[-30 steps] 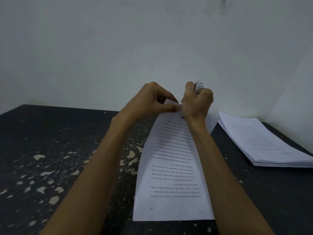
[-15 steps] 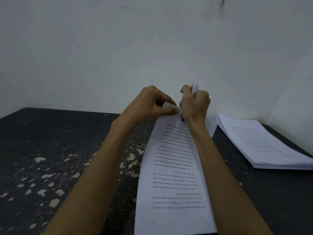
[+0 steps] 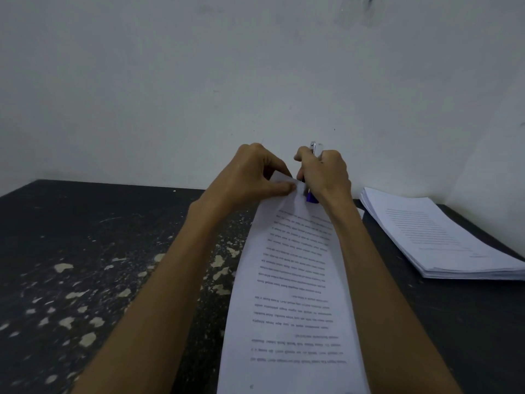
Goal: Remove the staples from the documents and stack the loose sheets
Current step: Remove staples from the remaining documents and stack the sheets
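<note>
Left hand (image 3: 250, 177) pinching the document (image 3: 295, 294) corner, right hand (image 3: 324, 174) gripping a staple remover (image 3: 312, 194) — loose stack (image 3: 443, 240) on the desk (image 3: 85, 251).

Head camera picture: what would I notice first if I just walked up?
Two hands meet at the far corner of a printed document in the middle: the left hand pinches the corner and the right hand grips a silver and purple tool. A stack of sheets lies at the right on the dark, chipped table.
</note>
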